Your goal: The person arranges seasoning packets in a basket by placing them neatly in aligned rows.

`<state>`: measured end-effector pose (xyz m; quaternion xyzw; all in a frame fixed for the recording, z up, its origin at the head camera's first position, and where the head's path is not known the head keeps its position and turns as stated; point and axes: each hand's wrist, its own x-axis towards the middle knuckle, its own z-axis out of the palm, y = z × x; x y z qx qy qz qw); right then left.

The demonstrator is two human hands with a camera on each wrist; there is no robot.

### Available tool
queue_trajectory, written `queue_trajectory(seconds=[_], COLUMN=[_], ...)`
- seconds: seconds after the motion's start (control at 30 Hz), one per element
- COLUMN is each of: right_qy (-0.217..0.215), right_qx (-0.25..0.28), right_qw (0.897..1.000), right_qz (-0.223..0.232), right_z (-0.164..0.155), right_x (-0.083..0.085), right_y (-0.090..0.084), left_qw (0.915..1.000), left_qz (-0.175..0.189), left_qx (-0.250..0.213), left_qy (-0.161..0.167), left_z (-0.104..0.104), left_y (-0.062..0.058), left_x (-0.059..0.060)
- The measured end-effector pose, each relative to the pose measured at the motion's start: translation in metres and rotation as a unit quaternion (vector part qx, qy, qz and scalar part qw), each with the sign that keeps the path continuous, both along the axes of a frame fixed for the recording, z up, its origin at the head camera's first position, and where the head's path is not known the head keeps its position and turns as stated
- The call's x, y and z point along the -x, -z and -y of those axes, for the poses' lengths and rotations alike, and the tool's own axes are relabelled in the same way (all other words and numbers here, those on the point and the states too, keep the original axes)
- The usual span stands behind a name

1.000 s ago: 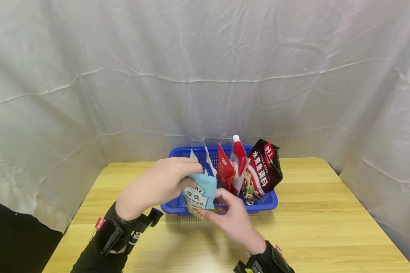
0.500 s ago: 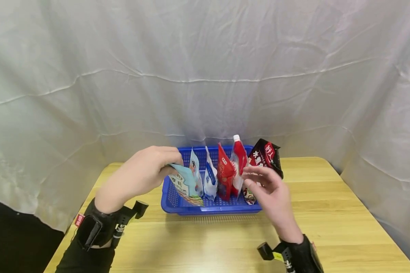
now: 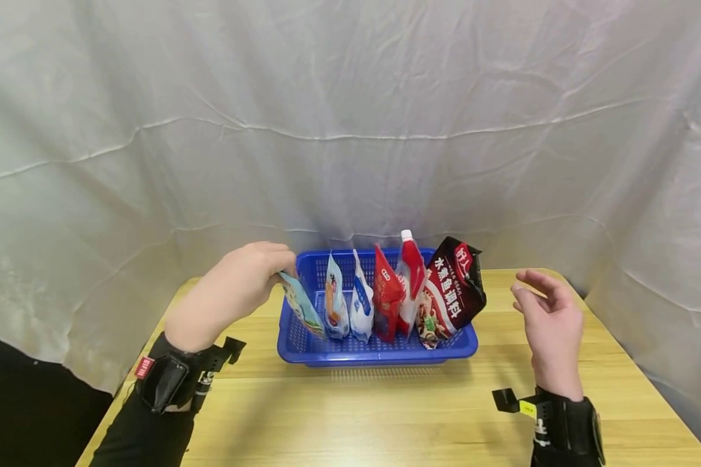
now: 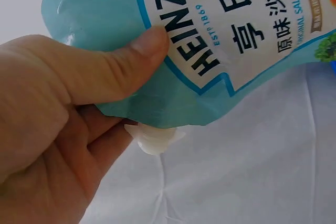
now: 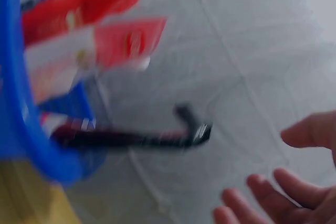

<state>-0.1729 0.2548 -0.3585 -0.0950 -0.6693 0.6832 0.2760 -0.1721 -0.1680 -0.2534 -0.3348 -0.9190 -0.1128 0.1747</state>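
Pinching the top of the Heinz salad dressing pouch [image 3: 301, 302] between thumb and fingers, my left hand [image 3: 233, 295] has it leaning into the left end of the blue basket [image 3: 380, 350], its lower edge down inside and its top tilted out toward me; in the left wrist view my thumb lies across the pouch's face, with the white spout just under it. My right hand [image 3: 546, 327] hangs open and empty over the table [image 3: 385, 415], fingers loosely spread, well apart from the basket's right end. Judging from how things lie, the sorting is nearly done: five packs already stand in a row, and this pouch only needs to be set upright and let go. Beside it stand a pale blue pouch [image 3: 334, 306] and a white and blue pouch [image 3: 360, 305], then a red packet [image 3: 387, 298], a red spouted pouch [image 3: 410, 275] and a dark seasoning bag [image 3: 452, 295] leaning out over the right rim. The pale blue pouch sits just beside mine and crowds the slot; a wrinkled white cloth [image 3: 350, 117] hangs behind.
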Motion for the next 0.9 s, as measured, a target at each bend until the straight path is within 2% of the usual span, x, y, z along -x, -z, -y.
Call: queue_trajectory(seconds=[0.1,0.23,0.43,0.6,0.9], right_qy=[-0.031,-0.097,-0.190,-0.221,-0.227], right_qx=[-0.051,-0.122,-0.131,-0.136,-0.133], right_qw=[0.995,0.977,0.952,0.939,0.940], right_qz=[0.081,0.147,0.202,0.225,0.216], right_z=[-0.011,-0.020,-0.022,-0.021,-0.015], right_x=[0.008,0.019,0.030,0.035,0.037], right_y=[0.010,0.027,0.048,0.057,0.064], left_qw=[0.9996,0.9987,0.9975,0.9963,0.9937], left_qz=[-0.006,-0.020,-0.050,-0.063,-0.075], left_qx=[0.017,0.035,0.041,0.052,0.081], left_qy=[-0.020,-0.033,-0.027,-0.025,-0.016], left_z=[-0.001,-0.004,-0.008,-0.011,-0.019], left_y=[0.006,0.014,0.027,0.037,0.052], left_x=[0.005,0.012,0.023,0.031,0.046])
